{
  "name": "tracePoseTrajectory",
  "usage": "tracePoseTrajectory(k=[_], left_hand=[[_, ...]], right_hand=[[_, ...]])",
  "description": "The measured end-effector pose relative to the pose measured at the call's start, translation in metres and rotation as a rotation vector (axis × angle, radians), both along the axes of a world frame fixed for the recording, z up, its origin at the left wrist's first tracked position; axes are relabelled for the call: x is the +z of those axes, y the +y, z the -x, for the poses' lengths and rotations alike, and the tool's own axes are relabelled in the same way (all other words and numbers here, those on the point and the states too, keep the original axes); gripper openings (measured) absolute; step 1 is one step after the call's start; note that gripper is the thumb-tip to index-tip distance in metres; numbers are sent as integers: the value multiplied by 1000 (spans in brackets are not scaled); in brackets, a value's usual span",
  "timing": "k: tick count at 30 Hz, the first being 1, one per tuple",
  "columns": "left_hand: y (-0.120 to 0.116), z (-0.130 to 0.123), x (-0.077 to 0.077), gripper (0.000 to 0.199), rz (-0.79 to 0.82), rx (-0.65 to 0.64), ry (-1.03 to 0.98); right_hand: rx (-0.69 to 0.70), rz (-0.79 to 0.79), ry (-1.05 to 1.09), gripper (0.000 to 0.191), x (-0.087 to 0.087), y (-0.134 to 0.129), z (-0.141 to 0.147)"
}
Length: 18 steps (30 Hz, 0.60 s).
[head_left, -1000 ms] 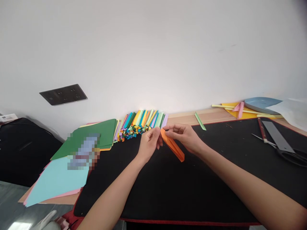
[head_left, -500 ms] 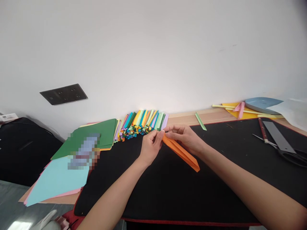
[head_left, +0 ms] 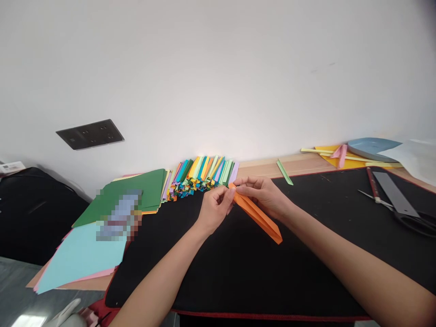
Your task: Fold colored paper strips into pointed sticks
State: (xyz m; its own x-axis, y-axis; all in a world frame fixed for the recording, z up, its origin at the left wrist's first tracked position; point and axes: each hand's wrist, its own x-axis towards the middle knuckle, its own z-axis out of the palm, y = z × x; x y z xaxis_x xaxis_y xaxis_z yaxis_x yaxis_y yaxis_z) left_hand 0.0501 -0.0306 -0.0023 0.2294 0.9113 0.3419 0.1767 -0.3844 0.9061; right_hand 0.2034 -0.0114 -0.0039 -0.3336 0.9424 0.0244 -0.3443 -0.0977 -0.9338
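Behind our desk is a plain pale wall (head_left: 218,81), and a big black mat (head_left: 238,281) with a red edge lies under our arms. We hold an orange paper strip (head_left: 260,218) just over the mat, in front of our body. It has long folds, and its loose end points down and to our right. Our left hand (head_left: 214,211) pinches the top end between thumb and pointer finger, with the other fingers curled in. Our right hand (head_left: 262,193) pinches the strip right beside that, thumb on the near side and fingers bent behind. We can't see all the fingertips, so we can't tell how hard they press.

To fold this well, we should go slow and line up the edges first. Then we can press the crease flat with a thumb, a little bit at a time. If we squeeze too hard or twist, the thin paper could crumple or the long folds could pop open, so the hanging part needs to stay straight.

Past our hands sits a heap of bright folded strips (head_left: 197,175). One green strip (head_left: 284,171) lies at the mat's far edge. Scissors (head_left: 415,225) and a metal ruler (head_left: 393,193) rest on our right.
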Motion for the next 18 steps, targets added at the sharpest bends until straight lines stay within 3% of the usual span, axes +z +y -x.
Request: tracePoseTrajectory(k=[4,9,18], left_hand=[[1,0,-2,42,-4,6,-12],[4,0,-4,45,101,-74,-139],[5,5,-2,36,152,-162,-26]], right_hand=[[15,1,5,28,0,0,0],[-17,-5,-20,27,-1,2,-2],[3,-46,-48,25,0,1,-3]])
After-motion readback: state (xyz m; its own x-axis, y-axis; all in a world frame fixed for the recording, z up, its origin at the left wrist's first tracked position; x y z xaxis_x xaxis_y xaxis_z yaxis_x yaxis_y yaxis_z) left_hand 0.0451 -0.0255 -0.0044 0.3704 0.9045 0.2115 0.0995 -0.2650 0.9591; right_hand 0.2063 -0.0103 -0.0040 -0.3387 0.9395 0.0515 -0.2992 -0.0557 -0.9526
